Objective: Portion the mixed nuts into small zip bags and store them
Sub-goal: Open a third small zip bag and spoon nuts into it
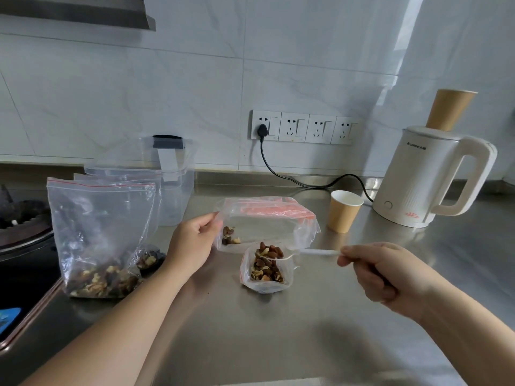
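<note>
My left hand (192, 240) pinches the left edge of a small clear zip bag (264, 229) held on its side, with a few nuts (230, 235) inside near my fingers. My right hand (376, 270) grips a white plastic spoon (312, 252) loaded with nuts, its bowl at the bag's mouth. Below the spoon stands another small bag (266, 271), open and holding mixed nuts. A large zip bag (97, 240) with nuts at its bottom stands upright on the left.
A clear plastic container (178, 185) with its lid stands behind the large bag. A paper cup (344, 210) and a white kettle (426, 179) with a cup on top sit at the right; a black cord (292, 179) runs to wall sockets. A gas stove (22, 227) is at the left edge.
</note>
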